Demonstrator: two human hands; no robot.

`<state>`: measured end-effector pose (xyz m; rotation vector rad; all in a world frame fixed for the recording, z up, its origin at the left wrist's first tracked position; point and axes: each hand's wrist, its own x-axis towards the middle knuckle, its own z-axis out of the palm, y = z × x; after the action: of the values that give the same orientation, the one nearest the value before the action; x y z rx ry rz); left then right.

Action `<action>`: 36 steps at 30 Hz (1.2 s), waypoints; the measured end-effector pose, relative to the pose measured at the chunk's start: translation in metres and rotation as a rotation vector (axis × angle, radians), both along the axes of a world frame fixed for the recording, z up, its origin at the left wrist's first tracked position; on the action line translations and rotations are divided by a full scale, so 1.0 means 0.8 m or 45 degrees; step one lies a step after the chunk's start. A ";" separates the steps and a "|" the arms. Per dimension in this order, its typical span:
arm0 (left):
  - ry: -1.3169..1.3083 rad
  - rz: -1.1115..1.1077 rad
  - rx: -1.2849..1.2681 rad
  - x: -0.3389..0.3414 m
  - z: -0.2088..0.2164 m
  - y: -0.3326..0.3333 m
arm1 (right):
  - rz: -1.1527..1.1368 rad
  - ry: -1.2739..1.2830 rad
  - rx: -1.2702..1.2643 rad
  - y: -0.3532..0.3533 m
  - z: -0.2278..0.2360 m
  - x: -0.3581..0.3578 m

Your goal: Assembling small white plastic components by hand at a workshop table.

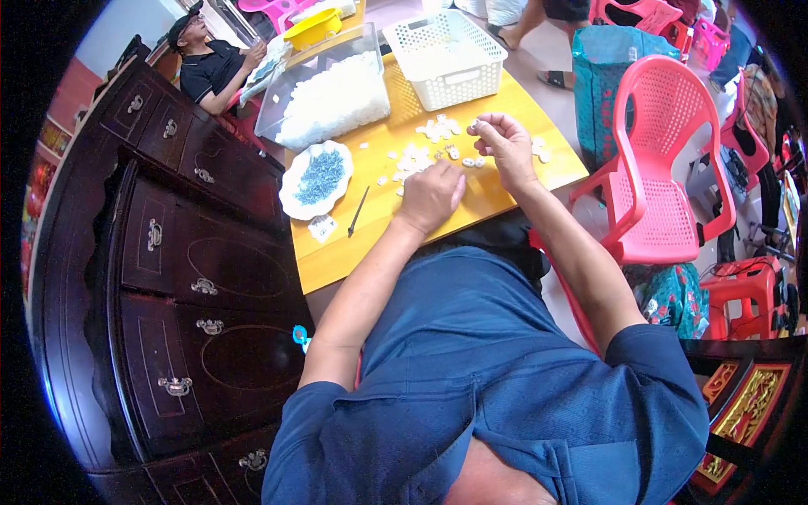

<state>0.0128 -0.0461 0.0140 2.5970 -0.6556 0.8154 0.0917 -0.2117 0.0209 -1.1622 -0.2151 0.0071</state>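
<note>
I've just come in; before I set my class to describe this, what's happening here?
A person sits at a yellow table. Their right hand pinches a small piece, details unclear; their left hand is down among small white pieces. Blue bits lie on a white plate to the left.

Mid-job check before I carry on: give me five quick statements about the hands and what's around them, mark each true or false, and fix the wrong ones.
1. The right hand pinches a small thing. True.
2. The plate holds white pieces. False: it holds blue bits.
3. The black rod lies on the table, left of the left hand. True.
4. The clear bin stands right of the basket. False: it stands left of it.
5. The nearest chair is blue. False: it is pink.
</note>
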 end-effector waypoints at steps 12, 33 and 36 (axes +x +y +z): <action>0.796 0.090 -1.497 -0.004 -0.011 0.046 | 0.208 -0.039 -0.138 0.018 -0.013 -0.020; 0.754 -0.115 -1.633 -0.034 -0.005 0.058 | 0.362 0.003 -0.191 0.033 -0.024 -0.032; 0.731 -0.140 -1.626 -0.034 -0.001 0.058 | 0.371 -0.012 -0.197 0.032 -0.025 -0.032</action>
<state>-0.0142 0.0003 0.0128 1.4509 -0.0195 0.2297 0.0662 -0.1857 0.0010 -1.2758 -0.3967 0.2792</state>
